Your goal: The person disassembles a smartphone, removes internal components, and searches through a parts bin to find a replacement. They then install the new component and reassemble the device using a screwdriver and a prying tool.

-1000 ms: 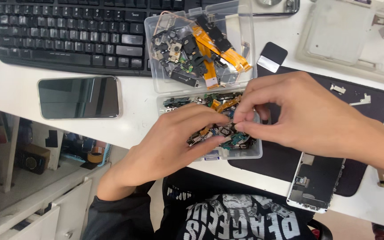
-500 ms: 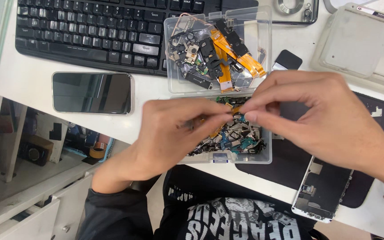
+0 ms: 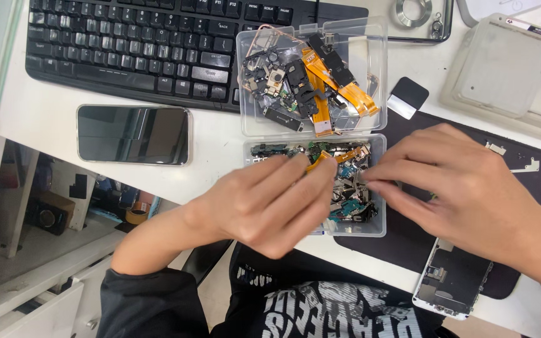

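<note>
Hands sit over the near clear plastic tray (image 3: 380,230), the one packed with small phone parts and flex cables. Your left hand (image 3: 270,203) covers the tray's 9 o'clock side, fingers curled loosely, fingertips (image 3: 320,172) touching an orange flex cable (image 3: 318,162) that pokes up at the tray's 12 o'clock edge. Can't tell whether you've actually pinched it or are just resting on it. Your right hand (image 3: 464,188) comes in from 3 o'clock, fingers extended and close together, tips at the tray's right rim over the loose parts (image 3: 350,200); slightly blurred, so can't tell if anything is held there.

Second clear tray (image 3: 245,81) sits directly at 12 o'clock of the first, touching it, filled with black brackets, camera modules and more orange flex ribbons (image 3: 345,91).

Black keyboard (image 3: 139,50) is at 10 o'clock, its right end partly under the far tray. Dark-screened phone (image 3: 134,134) lies face up at 9 o'clock of your left hand, near but apart. Black work mat (image 3: 533,169) runs under your right hand at 3 o'clock. Opened phone chassis (image 3: 451,285) lies at 5 o'clock on the mat's near edge. Grey flat unit (image 3: 502,69) sits at 2 o'clock.
</note>
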